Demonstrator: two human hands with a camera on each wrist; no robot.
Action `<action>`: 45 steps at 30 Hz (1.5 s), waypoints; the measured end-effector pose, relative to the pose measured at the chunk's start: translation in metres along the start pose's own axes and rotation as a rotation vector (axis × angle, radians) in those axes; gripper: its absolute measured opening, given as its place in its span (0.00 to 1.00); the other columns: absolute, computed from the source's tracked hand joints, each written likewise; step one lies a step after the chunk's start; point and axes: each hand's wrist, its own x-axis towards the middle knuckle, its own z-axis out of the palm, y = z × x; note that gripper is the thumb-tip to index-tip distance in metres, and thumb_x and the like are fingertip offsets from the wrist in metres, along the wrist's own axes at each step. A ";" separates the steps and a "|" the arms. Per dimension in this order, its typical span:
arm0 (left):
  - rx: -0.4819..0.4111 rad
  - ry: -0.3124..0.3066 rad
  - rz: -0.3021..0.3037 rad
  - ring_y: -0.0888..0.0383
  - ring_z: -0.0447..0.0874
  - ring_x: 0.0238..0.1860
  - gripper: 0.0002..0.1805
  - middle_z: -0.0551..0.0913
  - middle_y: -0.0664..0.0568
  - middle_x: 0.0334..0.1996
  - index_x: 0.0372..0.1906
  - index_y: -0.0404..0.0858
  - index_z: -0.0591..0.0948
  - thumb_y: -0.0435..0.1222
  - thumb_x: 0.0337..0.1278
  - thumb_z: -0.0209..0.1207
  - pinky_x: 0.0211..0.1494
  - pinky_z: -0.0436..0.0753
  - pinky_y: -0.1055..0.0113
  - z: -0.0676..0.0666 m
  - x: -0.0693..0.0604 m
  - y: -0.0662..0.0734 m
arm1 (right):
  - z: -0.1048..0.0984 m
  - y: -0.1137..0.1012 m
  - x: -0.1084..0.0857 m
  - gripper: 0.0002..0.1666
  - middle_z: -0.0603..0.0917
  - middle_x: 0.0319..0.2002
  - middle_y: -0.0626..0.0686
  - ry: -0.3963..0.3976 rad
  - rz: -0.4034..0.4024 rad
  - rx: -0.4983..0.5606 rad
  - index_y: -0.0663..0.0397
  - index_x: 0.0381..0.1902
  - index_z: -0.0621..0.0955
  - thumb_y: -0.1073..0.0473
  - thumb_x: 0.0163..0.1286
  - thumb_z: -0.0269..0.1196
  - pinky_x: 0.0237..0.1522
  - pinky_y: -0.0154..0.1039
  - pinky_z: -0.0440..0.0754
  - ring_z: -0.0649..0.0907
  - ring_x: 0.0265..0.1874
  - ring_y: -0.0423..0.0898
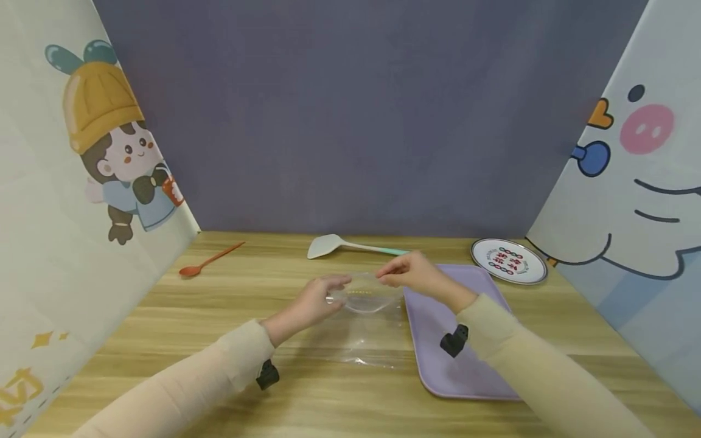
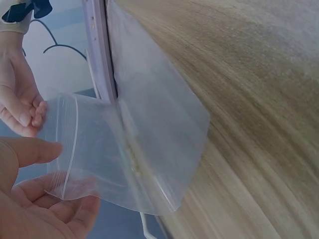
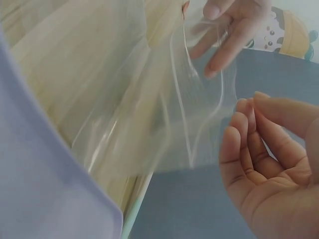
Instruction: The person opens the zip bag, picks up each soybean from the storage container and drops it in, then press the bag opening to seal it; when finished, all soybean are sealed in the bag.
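A clear plastic zip bag (image 1: 368, 336) stands partly raised over the wooden table, its lower part lying on the wood. My left hand (image 1: 313, 300) holds the bag's zip end at the left; in the left wrist view the thumb is on one side of the film and the fingers (image 2: 75, 211) are behind it. At the opposite top corner, my right hand (image 1: 414, 277) pinches the edge between thumb and fingertips. The white zip lines bow apart in the right wrist view, where the see-through film (image 3: 149, 134) hangs beside the right hand (image 3: 271, 154).
A lilac tray (image 1: 457, 359) lies right of the bag, under my right forearm. Behind it is a white plate (image 1: 509, 277) with red print. A pale spatula (image 1: 327, 246) with a green-tipped handle lies at the back, an orange spoon (image 1: 190, 271) at back left.
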 end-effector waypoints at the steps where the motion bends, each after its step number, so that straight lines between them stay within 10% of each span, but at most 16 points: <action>1: -0.007 0.003 -0.003 0.43 0.77 0.60 0.27 0.74 0.40 0.64 0.63 0.31 0.73 0.27 0.57 0.61 0.62 0.79 0.50 0.000 -0.001 -0.001 | -0.002 0.002 -0.001 0.14 0.88 0.42 0.60 0.002 0.003 0.001 0.64 0.45 0.85 0.60 0.66 0.65 0.41 0.39 0.86 0.86 0.38 0.46; 21: -0.014 0.019 -0.018 0.43 0.78 0.60 0.27 0.74 0.40 0.64 0.62 0.30 0.74 0.26 0.55 0.61 0.63 0.78 0.50 0.001 -0.001 -0.004 | -0.054 0.060 -0.044 0.19 0.87 0.41 0.58 -0.057 0.175 -0.078 0.68 0.49 0.82 0.58 0.65 0.65 0.42 0.40 0.84 0.83 0.35 0.39; 45: -0.020 0.012 -0.034 0.43 0.77 0.60 0.27 0.75 0.41 0.64 0.62 0.32 0.75 0.26 0.55 0.61 0.62 0.79 0.52 0.002 -0.002 -0.010 | -0.030 0.091 -0.070 0.13 0.86 0.28 0.51 -0.135 0.252 -0.141 0.64 0.35 0.85 0.63 0.52 0.73 0.26 0.30 0.79 0.80 0.26 0.39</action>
